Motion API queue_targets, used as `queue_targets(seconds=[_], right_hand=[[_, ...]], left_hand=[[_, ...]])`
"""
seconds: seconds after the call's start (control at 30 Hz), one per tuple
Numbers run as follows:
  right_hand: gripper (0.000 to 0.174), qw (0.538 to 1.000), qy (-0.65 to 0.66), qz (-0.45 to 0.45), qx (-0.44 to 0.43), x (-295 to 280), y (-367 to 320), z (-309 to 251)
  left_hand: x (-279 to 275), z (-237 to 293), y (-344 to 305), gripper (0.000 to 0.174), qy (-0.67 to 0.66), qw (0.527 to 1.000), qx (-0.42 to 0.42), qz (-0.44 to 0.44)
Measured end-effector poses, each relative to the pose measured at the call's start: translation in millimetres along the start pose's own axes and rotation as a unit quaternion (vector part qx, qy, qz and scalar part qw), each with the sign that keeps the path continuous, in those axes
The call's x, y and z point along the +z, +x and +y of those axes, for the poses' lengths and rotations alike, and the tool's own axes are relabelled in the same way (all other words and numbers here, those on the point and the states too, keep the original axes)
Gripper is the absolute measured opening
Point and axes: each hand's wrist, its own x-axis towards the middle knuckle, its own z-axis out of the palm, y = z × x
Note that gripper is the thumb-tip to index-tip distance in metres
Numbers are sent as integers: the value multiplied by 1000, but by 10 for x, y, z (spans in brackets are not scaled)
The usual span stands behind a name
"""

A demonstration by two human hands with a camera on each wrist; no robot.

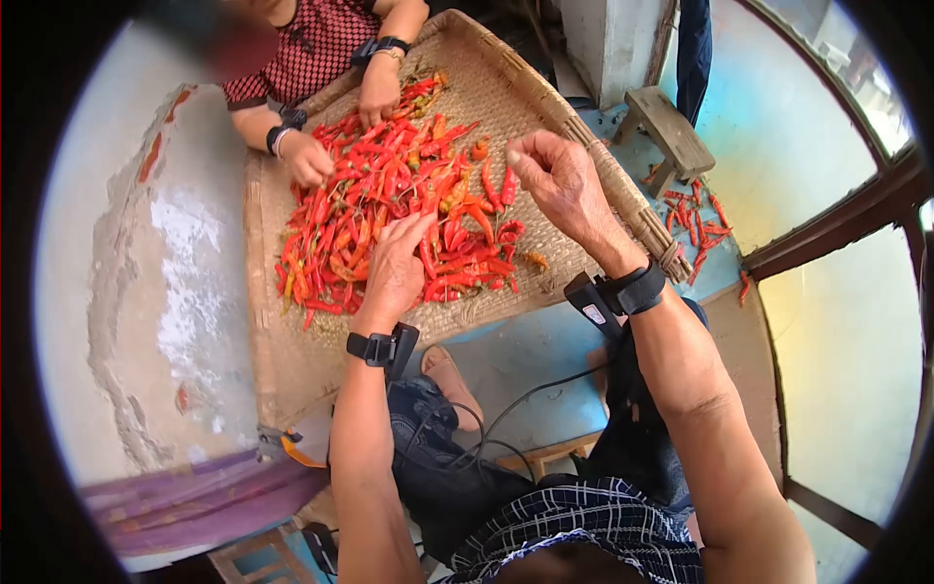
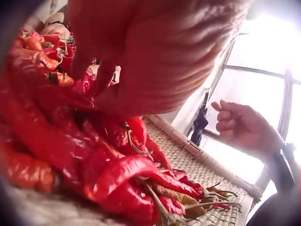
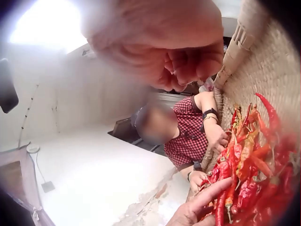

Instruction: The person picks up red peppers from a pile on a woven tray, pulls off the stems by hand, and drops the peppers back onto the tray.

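A heap of red chili peppers (image 1: 379, 209), a few of them orange or yellowish, lies on a shallow woven tray (image 1: 516, 92). My left hand (image 1: 396, 263) rests on the near side of the heap, its index finger stretched out over the peppers. Close up in the left wrist view, glossy chili peppers (image 2: 127, 179) with dried stems lie below that hand, whose fingertips are partly hidden. Raised above the tray's right side is my right hand (image 1: 562, 185), fingers curled in toward the thumb. No pepper shows in it in the right wrist view.
Across the tray sits another person in a patterned red shirt (image 1: 326, 49), both hands at the heap's far edge. Loose chili peppers (image 1: 696, 224) lie on the floor by a small wooden stool (image 1: 666, 131). A black cable (image 1: 506, 409) hangs over my legs.
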Motion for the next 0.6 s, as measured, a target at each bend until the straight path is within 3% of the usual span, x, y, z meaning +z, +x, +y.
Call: queue_targets(seconds=[0.1,0.23,0.3,0.33,0.4,0.43,0.5,0.6], right_hand=[[20,994,-66,-88,-10,73,-132,-63],[23,979,-96,-176,17,268,-338,-192],[29,970,-73,-221,70,336,-366,-255],[29,968,-83,-228,63,373,-350,-342],[30,962,36,-225,151,462,-319,-495],[30,962,27,-231,146,490,-284,-523],[30,943,142,-201,224,535,-226,-533],[28,939,168,-188,235,571,-157,-532]], left_hand=[[-25,-46,-27,48,-154,985,-62,38],[-281,99,-1,28,-202,968,-29,144],[-285,131,-29,18,-440,882,-137,97],[-250,139,-15,18,-445,878,-136,110],[-198,209,28,12,-537,830,-103,109],[-210,257,37,15,-527,839,-101,92],[-255,325,30,15,-514,847,-94,99],[-290,357,30,15,-507,850,-102,96]])
